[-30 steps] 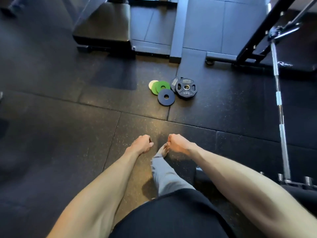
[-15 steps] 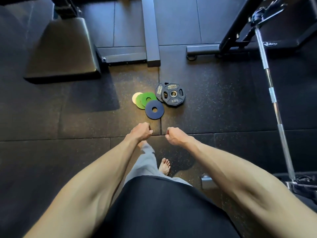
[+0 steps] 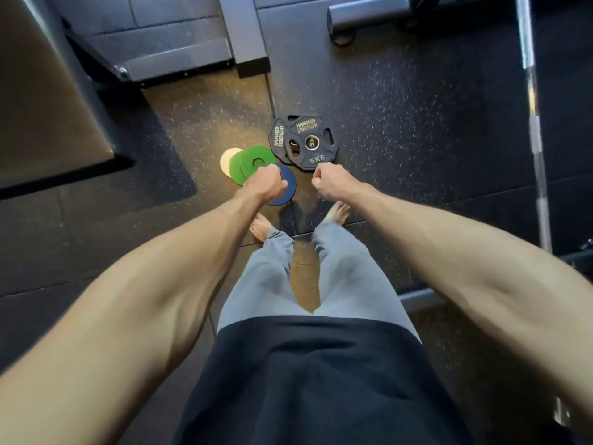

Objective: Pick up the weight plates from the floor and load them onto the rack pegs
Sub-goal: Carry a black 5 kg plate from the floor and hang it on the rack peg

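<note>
A cluster of weight plates lies on the dark rubber floor just ahead of my bare feet. A black 5 kg plate (image 3: 309, 142) overlaps a second black plate (image 3: 278, 136). Left of them lie two green plates (image 3: 253, 160), a cream plate (image 3: 227, 159) and a blue plate (image 3: 287, 186). My left hand (image 3: 263, 184) is a closed fist held above the blue plate, covering most of it. My right hand (image 3: 332, 184) is a closed fist just below the 5 kg plate. Neither hand holds anything. No rack peg is in view.
A bench pad (image 3: 41, 101) on a steel frame (image 3: 179, 62) stands at the left and back. A chrome barbell (image 3: 534, 123) runs down the right side. A grey bar foot (image 3: 362, 11) lies at the back right.
I have stepped closer to the plates, which now lie right under my fists. Both feet stand side by side. Both hands stay clenched.
</note>
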The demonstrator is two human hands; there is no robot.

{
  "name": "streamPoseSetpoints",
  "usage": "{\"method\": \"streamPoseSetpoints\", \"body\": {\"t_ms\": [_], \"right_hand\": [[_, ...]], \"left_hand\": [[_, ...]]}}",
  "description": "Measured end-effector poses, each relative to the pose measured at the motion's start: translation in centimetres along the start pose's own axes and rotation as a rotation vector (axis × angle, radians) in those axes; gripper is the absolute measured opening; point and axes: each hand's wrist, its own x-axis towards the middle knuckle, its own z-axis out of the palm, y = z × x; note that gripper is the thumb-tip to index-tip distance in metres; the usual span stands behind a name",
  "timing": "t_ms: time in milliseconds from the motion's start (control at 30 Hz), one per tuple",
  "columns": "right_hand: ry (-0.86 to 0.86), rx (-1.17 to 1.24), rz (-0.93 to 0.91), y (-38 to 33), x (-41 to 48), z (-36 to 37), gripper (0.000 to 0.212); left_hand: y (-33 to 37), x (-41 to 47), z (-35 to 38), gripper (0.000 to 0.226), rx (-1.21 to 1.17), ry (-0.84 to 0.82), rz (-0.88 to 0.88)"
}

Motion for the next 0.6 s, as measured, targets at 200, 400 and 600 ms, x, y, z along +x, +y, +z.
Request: {"method": "streamPoseSetpoints", "body": {"t_ms": [200, 400, 600], "right_hand": [[-0.017, -0.033, 0.197, 7.1, 15.8, 3.0, 0.046], [-0.094, -0.042, 0.08, 8.9, 24.1, 1.3, 0.026], [-0.079, -0.053, 0.103, 14.4, 35.9, 4.4, 0.029]], "left_hand": [[-0.9, 10.3, 1.5, 0.024, -0.066, -0.042, -0.093], [-1.8, 23.4, 6.0, 0.019, -0.198, -0.061, -0.213], [-4.6, 36.3, 13.4, 0.044, -0.421, -0.128, -0.517]]}}
